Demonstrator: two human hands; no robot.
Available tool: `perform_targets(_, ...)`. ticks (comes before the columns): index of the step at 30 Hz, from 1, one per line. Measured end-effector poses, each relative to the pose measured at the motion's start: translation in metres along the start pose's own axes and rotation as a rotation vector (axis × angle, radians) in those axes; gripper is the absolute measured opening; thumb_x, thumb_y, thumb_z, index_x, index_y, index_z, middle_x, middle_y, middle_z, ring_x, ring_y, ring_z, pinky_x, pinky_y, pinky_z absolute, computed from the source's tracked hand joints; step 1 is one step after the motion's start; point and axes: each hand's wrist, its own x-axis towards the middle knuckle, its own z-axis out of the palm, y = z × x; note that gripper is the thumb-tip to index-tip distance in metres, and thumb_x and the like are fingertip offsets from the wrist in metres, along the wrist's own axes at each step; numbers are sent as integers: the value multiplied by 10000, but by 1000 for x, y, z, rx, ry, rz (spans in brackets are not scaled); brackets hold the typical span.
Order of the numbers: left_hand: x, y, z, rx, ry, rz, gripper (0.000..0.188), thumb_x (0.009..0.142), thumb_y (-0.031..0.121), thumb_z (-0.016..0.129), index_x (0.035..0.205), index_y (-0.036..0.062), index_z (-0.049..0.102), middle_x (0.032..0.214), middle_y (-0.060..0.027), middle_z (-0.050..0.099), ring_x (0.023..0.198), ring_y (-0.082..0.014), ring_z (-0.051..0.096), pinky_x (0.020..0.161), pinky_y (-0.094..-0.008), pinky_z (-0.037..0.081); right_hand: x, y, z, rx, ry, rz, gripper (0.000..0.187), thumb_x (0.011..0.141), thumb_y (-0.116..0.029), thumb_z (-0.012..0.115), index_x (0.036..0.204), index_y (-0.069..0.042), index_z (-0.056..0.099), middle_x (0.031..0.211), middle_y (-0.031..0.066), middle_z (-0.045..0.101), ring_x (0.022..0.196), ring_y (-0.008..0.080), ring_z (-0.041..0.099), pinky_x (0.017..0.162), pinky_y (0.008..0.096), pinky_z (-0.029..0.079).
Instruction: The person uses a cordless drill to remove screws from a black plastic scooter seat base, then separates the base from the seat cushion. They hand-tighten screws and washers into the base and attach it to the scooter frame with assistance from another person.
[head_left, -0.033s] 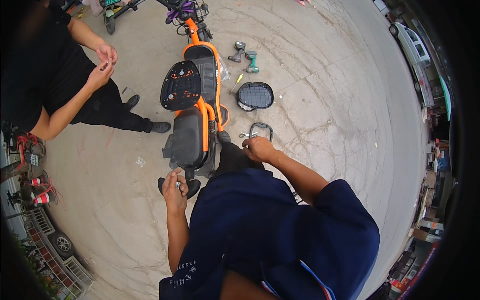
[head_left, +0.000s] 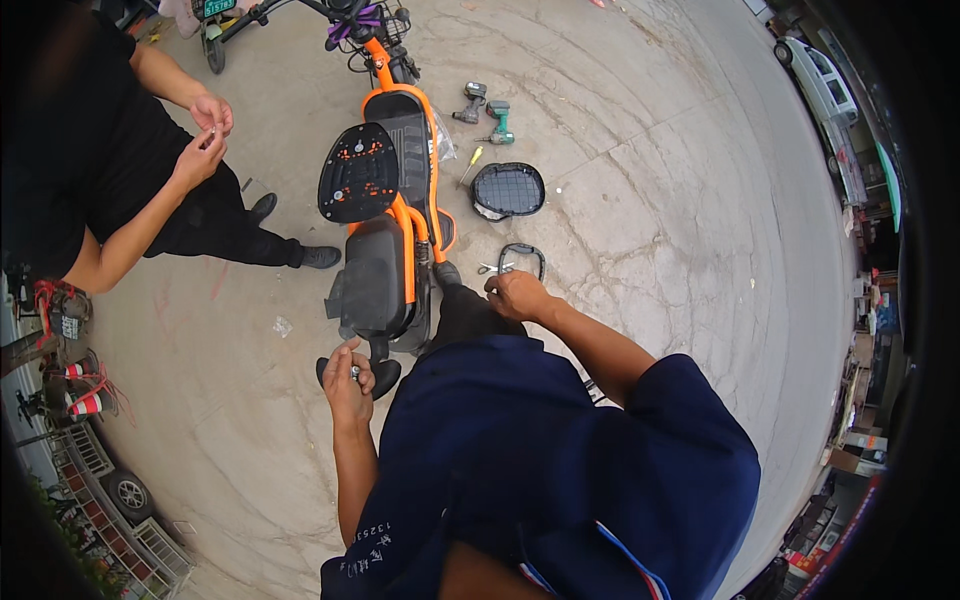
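My left hand (head_left: 348, 385) is closed on a small shiny metal part (head_left: 355, 372), too small to name, beside the rear of an orange and black electric scooter (head_left: 372, 275). My right hand (head_left: 515, 295) is curled with its fingertips together, in front of my right thigh; anything it holds is hidden. Just past it on the ground lie scissors (head_left: 492, 268) and a black loop-shaped frame (head_left: 527, 250). A black plate with orange spots and round fittings (head_left: 358, 185) sits on the scooter's frame, ahead of the dark rear seat (head_left: 375, 270).
Another person in black (head_left: 90, 150) stands at the left, both hands pinched together. On the concrete lie two cordless drills (head_left: 498, 122), a yellow-handled screwdriver (head_left: 472, 163) and a black ribbed tray-like shell (head_left: 509, 190). A silver van (head_left: 820, 85) stands far right.
The view has shifted very slightly. Both of my hands keep their places and grips.
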Motion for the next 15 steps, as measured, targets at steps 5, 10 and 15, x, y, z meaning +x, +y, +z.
perform_targets(5,-1,4,-12,36,58,12,283,1045,227,502,1164,-19,578,693,-27,503,526,-73,399,428,-208,299,-6,67,34,-37,-88,149,285,843,-222,521,900,-29,724,907,233,702,902,406,675,819,470,545)
perform_targets(10,1,1,-31,50,101,42,271,1039,258,533,1121,5,589,686,-21,515,509,-68,405,412,-203,285,-37,123,60,-117,-252,352,313,829,-204,500,854,11,725,931,256,700,912,414,679,837,463,545)
perform_targets(15,-1,1,-33,-5,153,10,258,1028,256,555,1093,10,593,687,-25,524,503,-72,407,405,-206,283,-48,130,73,-95,-209,419,317,821,-202,491,825,7,731,950,245,705,912,402,683,818,459,550)
